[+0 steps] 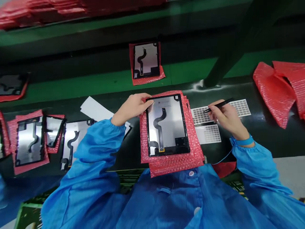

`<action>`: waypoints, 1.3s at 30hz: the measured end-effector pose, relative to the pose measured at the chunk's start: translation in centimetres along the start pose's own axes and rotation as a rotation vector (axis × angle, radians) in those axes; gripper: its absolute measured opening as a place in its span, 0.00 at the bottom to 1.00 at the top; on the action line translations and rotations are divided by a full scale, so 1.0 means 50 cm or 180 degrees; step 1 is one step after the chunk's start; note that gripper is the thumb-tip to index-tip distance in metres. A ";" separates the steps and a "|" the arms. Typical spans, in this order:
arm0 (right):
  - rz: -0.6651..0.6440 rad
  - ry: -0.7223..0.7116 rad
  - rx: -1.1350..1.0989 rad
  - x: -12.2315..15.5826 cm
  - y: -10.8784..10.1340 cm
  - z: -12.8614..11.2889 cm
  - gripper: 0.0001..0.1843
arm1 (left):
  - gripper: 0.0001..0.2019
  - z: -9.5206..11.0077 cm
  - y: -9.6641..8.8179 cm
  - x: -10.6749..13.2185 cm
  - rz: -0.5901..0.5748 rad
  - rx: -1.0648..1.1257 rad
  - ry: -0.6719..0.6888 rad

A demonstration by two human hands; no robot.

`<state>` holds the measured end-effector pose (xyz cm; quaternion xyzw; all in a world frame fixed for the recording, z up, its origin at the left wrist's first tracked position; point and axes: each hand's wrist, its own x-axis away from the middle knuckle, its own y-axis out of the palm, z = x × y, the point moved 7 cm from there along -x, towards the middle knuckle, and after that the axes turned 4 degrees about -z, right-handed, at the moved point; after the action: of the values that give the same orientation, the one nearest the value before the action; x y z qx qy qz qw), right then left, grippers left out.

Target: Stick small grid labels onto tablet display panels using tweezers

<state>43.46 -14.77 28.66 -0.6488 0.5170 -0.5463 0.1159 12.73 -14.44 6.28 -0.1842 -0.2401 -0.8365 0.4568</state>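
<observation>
While the left hand rests on the top-left corner of the panel, fingers bent over the edge, the right hand is closed on black tweezers in a pen-like pinch. Whether the left thumb clamps the corner or only presses on it cannot be told from this view

The panel lies straight in front of the person, face down on a stack of red bubble wrap, its long axis running away from the body. A dark flex cable snakes down its silver back

The tweezers point left, tips low over a sticker sheet that lies just right of the wrap; a smaller sheet sits nearer the body. So the panel lies to the left of the tweezer tips, near but apart, with the wrap's right edge between them. The left hand is the one on the panel; the right is the nearer to the sheets

More panels on red wrap lie well off to the left, and one more sits farther back on the green belt
</observation>
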 end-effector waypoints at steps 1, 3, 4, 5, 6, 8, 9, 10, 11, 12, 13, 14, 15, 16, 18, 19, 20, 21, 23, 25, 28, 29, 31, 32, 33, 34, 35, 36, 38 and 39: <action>-0.0152 0.0041 -0.0049 -0.009 0.012 0.008 0.22 | 0.18 0.006 -0.002 0.007 0.0122 -0.0251 0.0007; -0.0424 0.0119 -0.0150 -0.021 0.038 0.021 0.22 | 0.15 0.046 0.000 0.029 0.0514 -0.0870 0.0303; -0.0514 0.0157 -0.0195 -0.024 0.049 0.027 0.22 | 0.14 0.082 0.009 0.045 0.0717 -0.1147 0.0641; -0.0584 0.0199 -0.0234 -0.026 0.059 0.031 0.23 | 0.15 0.123 0.026 0.064 0.0872 -0.1351 0.1041; -0.0622 0.0237 -0.0262 -0.026 0.067 0.035 0.23 | 0.16 0.167 0.052 0.087 0.0910 -0.1383 0.1567; -0.0670 0.0288 -0.0267 -0.025 0.079 0.038 0.22 | 0.20 0.235 0.115 0.125 0.0691 -0.1348 0.2275; -0.0674 0.0288 -0.0240 -0.024 0.082 0.037 0.21 | 0.21 0.264 0.154 0.146 0.0482 -0.1484 0.2672; -0.0674 0.0273 -0.0189 -0.023 0.084 0.035 0.20 | 0.20 0.281 0.195 0.160 0.0236 -0.1709 0.2905; -0.0664 0.0252 -0.0119 -0.022 0.084 0.033 0.19 | 0.20 0.289 0.235 0.170 -0.0013 -0.1980 0.3054; -0.0643 0.0232 -0.0039 -0.021 0.083 0.031 0.18 | 0.22 0.288 0.271 0.176 -0.0251 -0.2262 0.3097; -0.0629 0.0219 0.0037 -0.021 0.082 0.030 0.18 | 0.25 0.281 0.302 0.176 -0.0455 -0.2502 0.3030; -0.0618 0.0218 0.0106 -0.020 0.081 0.029 0.17 | 0.29 0.271 0.326 0.174 -0.0608 -0.2678 0.2915; -0.0613 0.0228 0.0159 -0.020 0.080 0.028 0.16 | 0.32 0.260 0.345 0.170 -0.0727 -0.2802 0.2801; -0.0603 0.0244 0.0182 -0.019 0.079 0.028 0.16 | 0.33 0.252 0.359 0.166 -0.0817 -0.2886 0.2714; -0.0573 0.0285 0.0170 -0.019 0.078 0.029 0.16 | 0.33 0.242 0.378 0.159 -0.0943 -0.2983 0.2609; -0.0560 0.0306 0.0164 -0.018 0.077 0.029 0.17 | 0.32 0.240 0.384 0.155 -0.0991 -0.3024 0.2572; -0.0551 0.0325 0.0162 -0.018 0.077 0.029 0.17 | 0.31 0.240 0.388 0.152 -0.1032 -0.3057 0.2557; -0.0560 0.0345 0.0165 -0.018 0.077 0.028 0.17 | 0.30 0.242 0.391 0.150 -0.1067 -0.3076 0.2552; -0.0600 0.0377 0.0198 -0.018 0.078 0.028 0.17 | 0.29 0.245 0.395 0.147 -0.1091 -0.3106 0.2524; -0.0632 0.0382 0.0227 -0.018 0.078 0.028 0.16 | 0.29 0.246 0.399 0.146 -0.1073 -0.3121 0.2528; -0.0624 0.0362 0.0201 -0.018 0.077 0.030 0.17 | 0.29 0.244 0.403 0.146 -0.1013 -0.3126 0.2535; -0.0615 0.0374 0.0156 -0.018 0.077 0.032 0.17 | 0.29 0.243 0.404 0.146 -0.0992 -0.3118 0.2537; -0.0604 0.0450 -0.0028 -0.018 0.079 0.039 0.18 | 0.30 0.241 0.406 0.145 -0.0970 -0.3104 0.2527; -0.0575 0.0488 -0.0163 -0.019 0.079 0.041 0.19 | 0.31 0.240 0.407 0.145 -0.0974 -0.3094 0.2523; -0.0524 0.0510 -0.0319 -0.020 0.078 0.041 0.20 | 0.31 0.240 0.407 0.144 -0.0981 -0.3082 0.2522; -0.0459 0.0507 -0.0481 -0.021 0.076 0.039 0.21 | 0.31 0.241 0.406 0.144 -0.0985 -0.3070 0.2529; -0.0382 0.0476 -0.0636 -0.022 0.074 0.034 0.21 | 0.31 0.243 0.403 0.146 -0.0958 -0.3051 0.2545; -0.0289 0.0416 -0.0781 -0.023 0.070 0.025 0.21 | 0.31 0.248 0.398 0.149 -0.0901 -0.3020 0.2579; -0.0136 0.0254 -0.1032 -0.025 0.065 0.001 0.20 | 0.27 0.264 0.381 0.164 -0.0724 -0.2894 0.2751; -0.0083 0.0182 -0.1133 -0.026 0.064 -0.012 0.18 | 0.23 0.273 0.370 0.175 -0.0649 -0.2781 0.2889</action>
<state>41.41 -14.89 25.83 -0.6499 0.6000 -0.4659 -0.0226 25.21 -21.23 26.39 0.0430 0.3241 -0.8914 0.3140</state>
